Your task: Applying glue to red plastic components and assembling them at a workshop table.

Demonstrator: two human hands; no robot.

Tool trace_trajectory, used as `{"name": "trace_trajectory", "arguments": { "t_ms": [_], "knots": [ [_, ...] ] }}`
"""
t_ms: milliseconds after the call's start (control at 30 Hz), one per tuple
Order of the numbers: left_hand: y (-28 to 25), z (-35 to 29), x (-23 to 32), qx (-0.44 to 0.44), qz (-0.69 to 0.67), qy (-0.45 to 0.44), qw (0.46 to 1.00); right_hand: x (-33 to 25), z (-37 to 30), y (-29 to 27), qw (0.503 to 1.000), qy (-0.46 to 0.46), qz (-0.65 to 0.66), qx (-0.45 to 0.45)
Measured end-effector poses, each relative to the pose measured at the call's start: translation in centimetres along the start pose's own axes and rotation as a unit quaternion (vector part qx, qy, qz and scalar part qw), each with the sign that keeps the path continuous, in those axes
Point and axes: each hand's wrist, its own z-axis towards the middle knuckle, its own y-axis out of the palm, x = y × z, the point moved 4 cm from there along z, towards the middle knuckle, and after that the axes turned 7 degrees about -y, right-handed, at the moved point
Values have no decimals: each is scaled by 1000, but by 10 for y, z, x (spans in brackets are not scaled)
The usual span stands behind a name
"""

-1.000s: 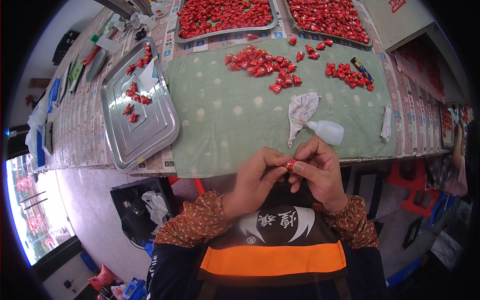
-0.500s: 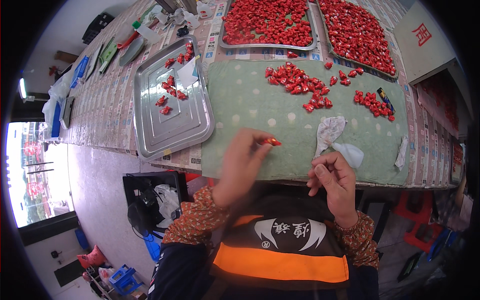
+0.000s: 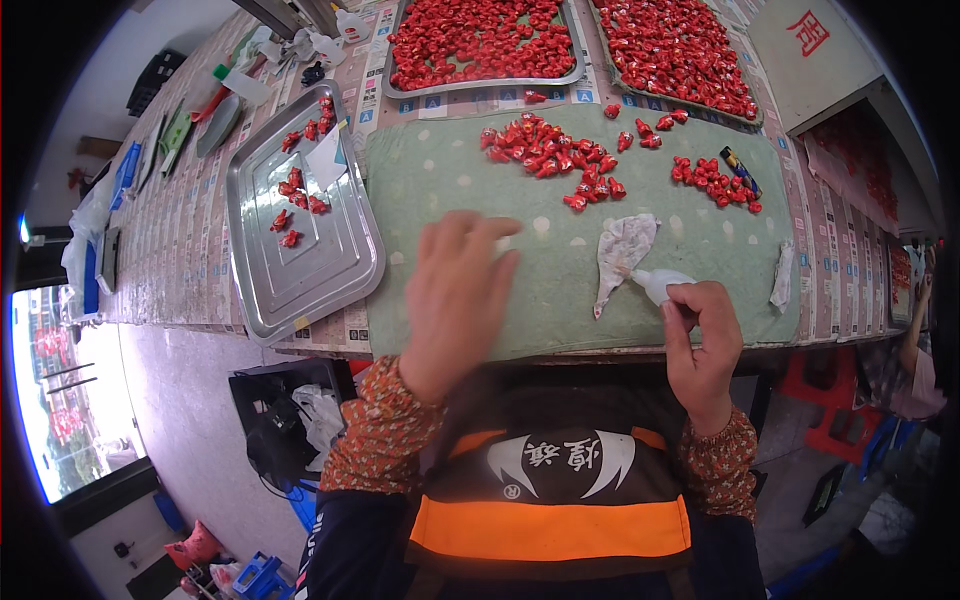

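My right hand closes its thumb and fingertips on the rounded end of a small white squeeze bottle. The bottle lies on its side, its narrow tip against a crumpled, pale patterned cloth. Left of it, my left hand hovers over the green mat, back of the hand up and smeared by motion. Index finger and thumb look apart, but the other fingers are hidden, and no red piece shows in that hand. Beyond both hands lies a loose pile of small glossy red pieces.
At left a metal tray holds several red pieces and a white card. Two full trays of red pieces stand at the back. A smaller red group lies beside a dark tube. A white box is at far right.
My right hand has taken hold of the white bottle. My left hand has turned back-up and moved left; the red piece in its fingers is out of sight. The whole view has shifted.
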Motion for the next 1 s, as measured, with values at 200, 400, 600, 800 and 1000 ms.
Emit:
{"name": "trace_trajectory", "arguments": {
  "t_ms": [200, 400, 600, 800, 1000],
  "knots": [
    [54, 44, 25, -39, 17, 115, 992, -7, 16, -2, 972, -74, -201, -95],
    [76, 51, 19, -29, 40, 165, 985, 17, 7, 4, 969, -66, -206, -121],
    [60, 39, 28, -89, -224, 75, 968, 21, 4, -12, 995, -32, -62, -65],
    [52, -5, 29, -315, -645, -197, 668, 16, -16, -23, 953, 168, 253, -1],
    [59, -37, 33, -344, -742, -282, 502, -11, -20, -23, 952, 125, 280, -20]
  ]
}}
